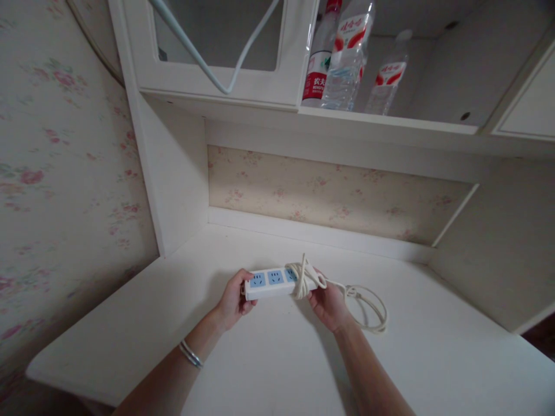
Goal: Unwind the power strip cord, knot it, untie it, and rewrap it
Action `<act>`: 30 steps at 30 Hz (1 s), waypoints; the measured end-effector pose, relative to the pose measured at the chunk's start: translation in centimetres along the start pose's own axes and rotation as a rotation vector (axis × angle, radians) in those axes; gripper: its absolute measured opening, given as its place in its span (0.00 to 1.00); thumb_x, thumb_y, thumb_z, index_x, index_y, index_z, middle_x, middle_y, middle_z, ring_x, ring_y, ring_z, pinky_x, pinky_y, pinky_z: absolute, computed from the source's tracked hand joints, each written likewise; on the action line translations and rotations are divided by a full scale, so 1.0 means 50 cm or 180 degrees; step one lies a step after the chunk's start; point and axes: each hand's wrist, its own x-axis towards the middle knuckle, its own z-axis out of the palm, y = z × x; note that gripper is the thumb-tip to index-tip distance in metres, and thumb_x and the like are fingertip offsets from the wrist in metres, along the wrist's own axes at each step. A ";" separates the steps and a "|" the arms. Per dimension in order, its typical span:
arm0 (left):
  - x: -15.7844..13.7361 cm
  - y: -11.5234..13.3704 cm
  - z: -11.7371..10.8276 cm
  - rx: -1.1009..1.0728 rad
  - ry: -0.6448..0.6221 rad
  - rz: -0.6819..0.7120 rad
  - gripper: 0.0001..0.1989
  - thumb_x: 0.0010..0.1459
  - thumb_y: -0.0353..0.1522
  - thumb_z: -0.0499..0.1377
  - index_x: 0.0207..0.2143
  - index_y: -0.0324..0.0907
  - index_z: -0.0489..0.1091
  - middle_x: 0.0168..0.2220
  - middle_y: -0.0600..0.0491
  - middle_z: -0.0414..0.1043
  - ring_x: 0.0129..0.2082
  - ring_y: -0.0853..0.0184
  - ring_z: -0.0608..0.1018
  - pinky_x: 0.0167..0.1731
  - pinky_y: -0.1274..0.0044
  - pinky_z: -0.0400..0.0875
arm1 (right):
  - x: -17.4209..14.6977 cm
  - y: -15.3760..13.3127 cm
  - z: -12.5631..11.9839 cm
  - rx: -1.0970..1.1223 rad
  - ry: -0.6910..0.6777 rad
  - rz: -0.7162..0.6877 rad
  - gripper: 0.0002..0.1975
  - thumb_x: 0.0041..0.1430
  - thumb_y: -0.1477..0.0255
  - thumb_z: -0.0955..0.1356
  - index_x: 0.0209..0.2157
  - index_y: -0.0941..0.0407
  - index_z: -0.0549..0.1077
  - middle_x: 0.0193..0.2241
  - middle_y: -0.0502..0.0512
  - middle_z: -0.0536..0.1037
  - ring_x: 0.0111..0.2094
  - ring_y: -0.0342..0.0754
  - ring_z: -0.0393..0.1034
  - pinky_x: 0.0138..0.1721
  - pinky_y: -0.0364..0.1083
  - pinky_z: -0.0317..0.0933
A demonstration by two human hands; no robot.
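Observation:
A white power strip point(274, 290) with blue socket panels is held just over the white desk, between my two hands. My left hand point(235, 299) grips its left end, thumb on top and fingers curled below. At the other end, my right hand point(330, 303) is closed around the strip and its cord, with some fingers hidden underneath. Several turns of the off-white cord point(300, 279) wrap around the right part of the strip, partly covering one socket panel. The remaining cord trails right and lies in a loose loop point(384, 315) on the desk.
The white desk point(260, 370) has side panels and a low back ledge point(321, 231). Above hangs a cabinet point(243, 86) with a shelf holding plastic bottles point(347, 63). A pale bent rod or cable point(225, 89) hangs in front of it. A flowered wall point(65, 173) bounds the left.

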 end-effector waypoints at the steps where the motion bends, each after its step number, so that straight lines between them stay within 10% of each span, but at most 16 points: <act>1: -0.001 0.002 0.000 -0.0015 0.0055 0.0033 0.15 0.50 0.41 0.52 0.21 0.38 0.64 0.11 0.54 0.64 0.07 0.77 0.59 0.07 0.85 0.45 | 0.002 -0.004 -0.002 0.0015 0.0113 -0.0085 0.13 0.46 0.77 0.71 0.36 0.53 0.74 0.30 0.49 0.78 0.27 0.42 0.71 0.25 0.38 0.67; 8: -0.002 0.016 0.005 -0.0179 0.0365 0.0394 0.13 0.51 0.40 0.53 0.26 0.37 0.66 0.14 0.56 0.65 0.09 0.76 0.61 0.08 0.85 0.47 | 0.008 -0.016 -0.018 0.0162 0.0129 -0.0364 0.10 0.50 0.71 0.71 0.37 0.52 0.74 0.32 0.47 0.77 0.29 0.40 0.70 0.34 0.41 0.67; 18: -0.002 0.012 0.013 -0.0254 0.0189 0.0629 0.13 0.52 0.40 0.53 0.32 0.38 0.66 0.19 0.52 0.71 0.12 0.76 0.64 0.12 0.84 0.54 | -0.024 0.031 0.042 -0.0425 -0.0290 0.0405 0.17 0.53 0.61 0.68 0.43 0.54 0.71 0.28 0.50 0.75 0.23 0.40 0.67 0.27 0.41 0.64; 30: -0.014 0.014 0.022 0.0077 0.0035 0.0439 0.14 0.52 0.39 0.52 0.32 0.36 0.67 0.19 0.50 0.71 0.12 0.75 0.64 0.12 0.83 0.55 | -0.019 0.043 0.039 -0.1208 -0.0043 -0.0352 0.15 0.49 0.57 0.70 0.28 0.56 0.72 0.25 0.49 0.73 0.21 0.39 0.64 0.26 0.41 0.58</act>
